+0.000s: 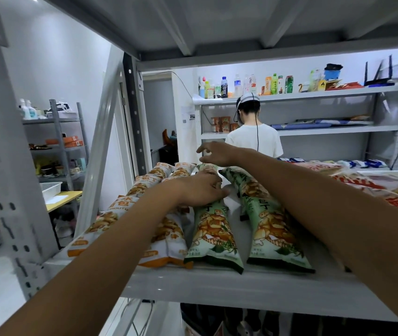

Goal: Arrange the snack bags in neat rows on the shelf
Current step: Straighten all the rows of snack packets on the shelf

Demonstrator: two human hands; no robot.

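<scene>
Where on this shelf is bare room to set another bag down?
Bare shelf shows between the left green bag and the right green bag, and along the front lip. Crowded: overlapping orange bags at left, red bags at right.

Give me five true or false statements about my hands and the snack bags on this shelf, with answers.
1. The left hand lies on a green snack bag. True.
2. The orange-and-white bags lie to the right of the green ones. False: they lie to their left.
3. The right hand reaches farther back than the left. True.
4. The right hand holds a bottle. False: its spread fingers hold nothing.
5. A person in a white T-shirt stands beyond the shelf, back turned. True.
</scene>
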